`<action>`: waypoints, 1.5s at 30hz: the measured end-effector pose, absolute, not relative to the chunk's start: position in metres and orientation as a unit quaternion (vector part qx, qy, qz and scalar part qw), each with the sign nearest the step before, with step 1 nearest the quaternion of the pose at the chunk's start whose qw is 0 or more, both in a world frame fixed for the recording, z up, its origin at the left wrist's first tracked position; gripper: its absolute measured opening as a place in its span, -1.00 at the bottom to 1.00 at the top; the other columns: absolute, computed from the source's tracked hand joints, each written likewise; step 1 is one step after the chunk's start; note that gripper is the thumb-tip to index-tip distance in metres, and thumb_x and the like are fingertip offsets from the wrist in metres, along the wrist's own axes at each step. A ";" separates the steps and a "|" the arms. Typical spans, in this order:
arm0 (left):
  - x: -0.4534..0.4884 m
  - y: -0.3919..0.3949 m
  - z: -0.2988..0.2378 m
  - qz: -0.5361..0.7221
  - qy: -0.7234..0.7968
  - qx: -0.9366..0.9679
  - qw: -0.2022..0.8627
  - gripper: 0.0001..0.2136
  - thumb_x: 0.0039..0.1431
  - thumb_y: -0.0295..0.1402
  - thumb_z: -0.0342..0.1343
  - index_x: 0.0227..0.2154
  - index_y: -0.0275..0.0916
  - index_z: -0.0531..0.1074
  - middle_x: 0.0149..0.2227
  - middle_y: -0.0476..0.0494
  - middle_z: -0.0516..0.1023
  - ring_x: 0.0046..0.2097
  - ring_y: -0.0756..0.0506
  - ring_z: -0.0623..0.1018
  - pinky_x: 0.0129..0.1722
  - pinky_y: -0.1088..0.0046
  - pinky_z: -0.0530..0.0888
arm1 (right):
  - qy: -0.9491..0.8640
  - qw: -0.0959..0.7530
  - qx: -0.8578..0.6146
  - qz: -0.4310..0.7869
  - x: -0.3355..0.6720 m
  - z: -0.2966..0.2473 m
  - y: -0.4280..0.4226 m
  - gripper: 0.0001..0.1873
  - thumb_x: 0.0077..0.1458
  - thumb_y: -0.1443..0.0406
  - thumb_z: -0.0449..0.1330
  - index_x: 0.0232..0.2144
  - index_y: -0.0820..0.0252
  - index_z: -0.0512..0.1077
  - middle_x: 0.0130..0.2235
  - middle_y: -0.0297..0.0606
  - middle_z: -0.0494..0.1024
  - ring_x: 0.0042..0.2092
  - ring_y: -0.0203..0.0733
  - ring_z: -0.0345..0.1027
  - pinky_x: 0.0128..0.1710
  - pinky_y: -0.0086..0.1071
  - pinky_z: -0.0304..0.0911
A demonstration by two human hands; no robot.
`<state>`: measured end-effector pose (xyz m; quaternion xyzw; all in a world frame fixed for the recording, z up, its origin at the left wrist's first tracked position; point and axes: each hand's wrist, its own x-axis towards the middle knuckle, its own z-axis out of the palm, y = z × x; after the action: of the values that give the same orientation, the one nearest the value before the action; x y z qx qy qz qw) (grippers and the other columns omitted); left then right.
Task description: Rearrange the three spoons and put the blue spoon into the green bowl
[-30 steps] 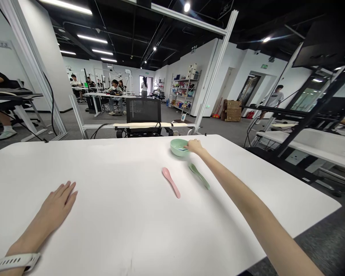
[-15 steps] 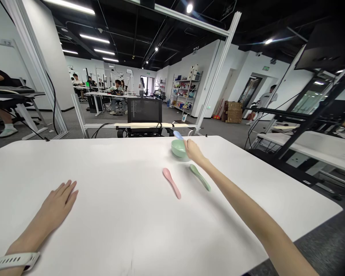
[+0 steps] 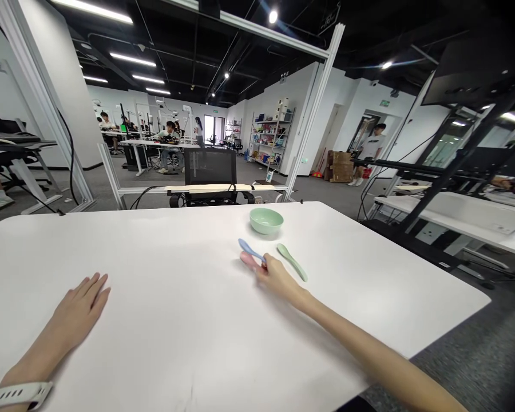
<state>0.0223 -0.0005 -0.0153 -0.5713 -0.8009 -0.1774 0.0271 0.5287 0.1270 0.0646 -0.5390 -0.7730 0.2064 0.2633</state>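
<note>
My right hand (image 3: pixel 278 278) is closed around the handle of a blue spoon (image 3: pixel 249 248), whose bowl points away to the left. Just under it a pink spoon (image 3: pixel 249 261) lies on the white table, its handle hidden by my hand and fingers. A green spoon (image 3: pixel 292 262) rests on the table to the right of that hand. Beyond the spoons stands a green bowl (image 3: pixel 266 221), upright near the table's far edge. Over on the left, my left hand (image 3: pixel 78 312) lies flat on the table with fingers stretched out, touching nothing else.
The white table (image 3: pixel 154 343) has an aluminium frame (image 3: pixel 313 103) behind it. A black mesh chair (image 3: pixel 211 167) stands past the far edge. Several people are in the room behind, one (image 3: pixel 372 146) standing at the back right.
My right hand has brought the blue spoon from beside the green bowl down toward me, over the pink spoon. The left hand stays flat in place. The view has shifted slightly.
</note>
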 end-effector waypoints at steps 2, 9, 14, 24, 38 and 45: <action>0.023 0.000 -0.015 -0.169 -0.803 -0.571 0.020 -0.26 0.33 -0.04 -0.39 0.35 -0.47 0.24 0.45 -0.46 0.24 0.49 -0.41 0.20 0.43 -0.16 0.18 | -0.759 0.305 -0.549 0.172 0.548 0.070 0.140 -0.82 0.08 0.29 0.11 -0.45 0.02 0.12 -0.46 -0.37 0.38 -0.45 -0.23 0.21 -0.44 -0.37 0.00; 0.024 0.001 -0.015 -0.157 -0.802 -0.576 0.024 -0.24 0.33 -0.04 -0.40 0.35 -0.51 0.23 0.45 -0.51 0.23 0.49 -0.43 0.19 0.43 -0.16 0.17 | -0.683 0.372 -0.625 0.066 0.663 0.079 0.194 -0.81 0.03 0.21 0.09 -0.45 -0.01 0.08 -0.49 -0.36 0.35 -0.44 -0.20 0.18 -0.41 -0.33 0.02; 0.027 0.000 -0.014 -0.159 -0.803 -0.574 0.031 -0.25 0.33 -0.04 -0.39 0.35 -0.50 0.24 0.44 -0.50 0.26 0.47 -0.43 0.22 0.42 -0.16 0.19 | -0.678 0.327 -0.656 0.057 0.725 0.048 0.214 -0.80 0.06 0.24 0.09 -0.47 -0.01 0.07 -0.49 -0.36 0.34 -0.45 -0.20 0.20 -0.38 -0.32 0.04; 0.023 -0.002 -0.015 -0.160 -0.803 -0.574 0.021 -0.24 0.33 -0.02 -0.40 0.35 -0.50 0.23 0.45 -0.51 0.24 0.49 -0.45 0.18 0.42 -0.19 0.17 | -0.671 0.288 -0.683 0.014 0.742 0.022 0.215 -0.78 0.07 0.27 0.13 -0.49 0.00 0.12 -0.47 -0.30 0.38 -0.42 -0.19 0.24 -0.36 -0.32 0.08; 0.031 -0.002 -0.004 -0.143 -0.815 -0.561 -0.003 -0.20 0.30 -0.01 -0.44 0.36 -0.52 0.21 0.47 -0.49 0.20 0.51 -0.41 0.13 0.45 -0.12 0.13 | -0.671 0.305 -0.676 0.017 0.746 0.018 0.219 -0.86 0.05 0.24 0.09 -0.48 0.02 0.16 -0.44 -0.23 0.42 -0.38 -0.13 0.27 -0.32 -0.30 0.14; 0.028 -0.002 -0.008 -0.153 -0.809 -0.568 0.008 -0.21 0.31 -0.01 -0.42 0.35 -0.52 0.22 0.46 -0.50 0.22 0.50 -0.43 0.16 0.44 -0.14 0.16 | -0.670 0.316 -0.672 0.017 0.745 0.017 0.219 -0.87 0.05 0.22 0.07 -0.48 0.01 0.16 -0.45 -0.23 0.41 -0.38 -0.12 0.27 -0.32 -0.29 0.15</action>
<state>0.0281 -0.0017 -0.0078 -0.5681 -0.8086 -0.1530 0.0080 0.7445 0.2187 0.0175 -0.6717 -0.6699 0.0168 0.3160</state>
